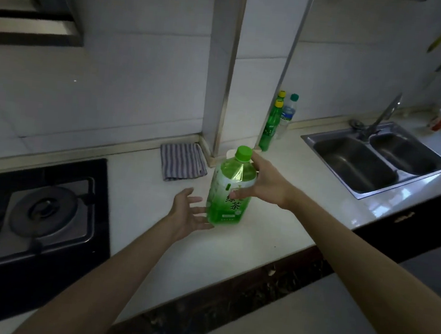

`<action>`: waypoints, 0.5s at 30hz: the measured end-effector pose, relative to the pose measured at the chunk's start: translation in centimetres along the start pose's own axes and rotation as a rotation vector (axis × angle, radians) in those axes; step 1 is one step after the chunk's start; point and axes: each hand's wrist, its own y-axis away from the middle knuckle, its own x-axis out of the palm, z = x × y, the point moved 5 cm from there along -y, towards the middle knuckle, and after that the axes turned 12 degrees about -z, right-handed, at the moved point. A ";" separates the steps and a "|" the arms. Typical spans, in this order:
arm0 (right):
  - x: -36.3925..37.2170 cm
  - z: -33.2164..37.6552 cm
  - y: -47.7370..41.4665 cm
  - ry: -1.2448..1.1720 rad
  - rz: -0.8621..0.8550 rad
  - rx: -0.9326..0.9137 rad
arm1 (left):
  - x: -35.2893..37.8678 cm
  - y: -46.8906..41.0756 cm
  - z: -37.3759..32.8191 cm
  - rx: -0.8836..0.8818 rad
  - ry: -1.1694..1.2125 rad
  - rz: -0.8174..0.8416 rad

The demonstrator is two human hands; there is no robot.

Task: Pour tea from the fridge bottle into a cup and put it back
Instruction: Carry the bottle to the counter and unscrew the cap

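A large green tea bottle (229,192) with a green cap stands upright on the white counter (232,249). My right hand (264,183) grips its upper body from the right, thumb across the label. My left hand (188,212) is spread open at the bottle's lower left, fingertips at or just touching its base. Behind the bottle's neck a white cup (230,154) shows only as a sliver of rim.
A striped cloth (182,161) lies by the wall. Two green bottles (271,126) and a clear one (287,116) stand in the corner. A double steel sink (378,159) with a tap is at right, a gas hob (43,213) at left.
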 end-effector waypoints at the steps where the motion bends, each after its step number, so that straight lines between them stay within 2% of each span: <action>1: 0.3 -0.5 -0.1 0.010 0.010 0.002 | -0.3 -0.4 0.3 -0.008 0.006 -0.007; 15: 4.3 -6.6 -1.9 0.110 0.143 -0.031 | -3.4 -4.7 4.4 -0.061 0.154 -0.167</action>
